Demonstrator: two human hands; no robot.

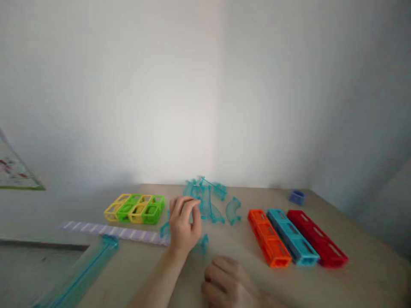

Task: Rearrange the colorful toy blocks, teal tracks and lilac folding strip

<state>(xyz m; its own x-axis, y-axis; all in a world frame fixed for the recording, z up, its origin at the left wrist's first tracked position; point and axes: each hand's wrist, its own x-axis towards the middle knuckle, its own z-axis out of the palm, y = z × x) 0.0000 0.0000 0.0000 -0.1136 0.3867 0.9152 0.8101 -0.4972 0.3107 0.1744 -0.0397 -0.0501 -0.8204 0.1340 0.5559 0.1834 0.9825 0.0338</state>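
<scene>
Handling the translucent teal pieces point(206, 203) seems under way: the left hand point(185, 224) curls before them on the surface point(128, 271), the right hand point(227, 282) blurs nearer, neither's grip tellable, and picking one up would call for parted fingers.

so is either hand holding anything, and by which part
It cannot be told for sure: no held thing shows in the left hand, with teal pieces behind it, and the right hand is curled and blurred.
</scene>
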